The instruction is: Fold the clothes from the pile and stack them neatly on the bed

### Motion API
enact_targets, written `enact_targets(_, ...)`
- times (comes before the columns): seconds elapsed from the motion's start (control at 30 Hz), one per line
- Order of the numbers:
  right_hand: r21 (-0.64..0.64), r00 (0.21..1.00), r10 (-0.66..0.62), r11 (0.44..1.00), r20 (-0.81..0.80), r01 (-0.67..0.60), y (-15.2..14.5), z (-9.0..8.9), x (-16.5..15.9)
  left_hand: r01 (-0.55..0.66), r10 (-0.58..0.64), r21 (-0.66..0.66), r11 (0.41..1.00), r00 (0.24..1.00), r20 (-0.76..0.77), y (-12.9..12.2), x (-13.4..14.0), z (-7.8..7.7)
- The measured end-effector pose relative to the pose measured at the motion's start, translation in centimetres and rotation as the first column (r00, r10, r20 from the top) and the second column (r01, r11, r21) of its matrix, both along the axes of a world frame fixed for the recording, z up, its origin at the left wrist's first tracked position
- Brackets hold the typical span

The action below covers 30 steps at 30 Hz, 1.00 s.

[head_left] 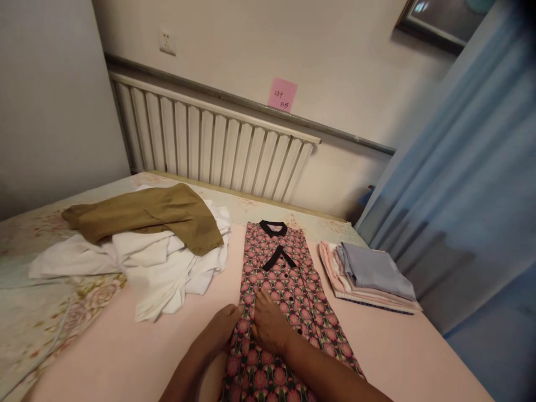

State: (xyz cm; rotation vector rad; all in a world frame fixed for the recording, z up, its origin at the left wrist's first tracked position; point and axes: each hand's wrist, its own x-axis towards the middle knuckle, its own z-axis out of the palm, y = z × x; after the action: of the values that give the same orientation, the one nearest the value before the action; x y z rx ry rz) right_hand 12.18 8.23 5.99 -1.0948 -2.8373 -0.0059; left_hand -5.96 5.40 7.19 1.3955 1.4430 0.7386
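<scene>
A long floral dress (272, 371) in pink and black lies front up before me, with a black collar, dark buttons and a black-edged piece folded across its chest. Its lower end runs out of the view. At the dress's left edge, my left hand (226, 324) is closed with its fingertips on the fabric. My right hand (268, 325) rests on the front, left of the button line, its fingers bent together over the cloth. The fingertips of both hands are partly hidden.
To the left, brown trousers (146, 212) lie over a heap of white clothes (167, 273). A stack of folded clothes (377, 271) sits at the right by a blue curtain (452, 184). Pink cloth (138, 357) covers the bed, and a white radiator (209, 145) stands behind it.
</scene>
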Motion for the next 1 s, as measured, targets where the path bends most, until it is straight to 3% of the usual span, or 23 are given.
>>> enact_targets(0.13,0.023,1.0,-0.001,1.0,-0.003,0.001,-1.4,0.3,-0.1,-0.008,0.008,0.015,1.0,1.0,0.0,-2.7,0.1,0.3)
enact_targets(0.23,0.03,1.0,0.014,0.999,0.013,-0.015,-2.3,0.3,-0.1,-0.081,0.081,0.003,0.997,0.997,-0.009,-5.2,0.5,0.7)
enact_targets(0.43,0.077,0.999,0.046,0.996,0.004,-0.046,-4.0,0.5,0.0,-0.191,0.195,0.041,0.981,0.967,-0.166,-10.5,1.9,1.0)
enact_targets(0.57,0.066,0.997,0.071,0.995,0.002,-0.071,-5.2,0.6,0.2,-0.213,0.245,0.148,0.966,0.936,-0.254,-13.8,3.4,0.8)
enact_targets(0.77,0.047,0.996,0.087,0.995,-0.027,-0.086,-7.1,0.6,0.6,-0.148,0.252,0.219,0.965,0.761,-0.598,-17.2,6.0,-0.1)
enact_targets(0.9,0.042,0.992,0.112,0.993,-0.064,-0.11,-8.4,1.1,0.9,-0.073,0.331,0.37,0.926,0.627,-0.705,-17.7,6.7,-0.8)
enact_targets(1.0,0.024,0.987,0.124,0.992,-0.1,-0.122,-9.1,1.3,1.2,-0.029,0.363,0.411,0.911,0.528,-0.768,-17.9,6.9,-0.8)
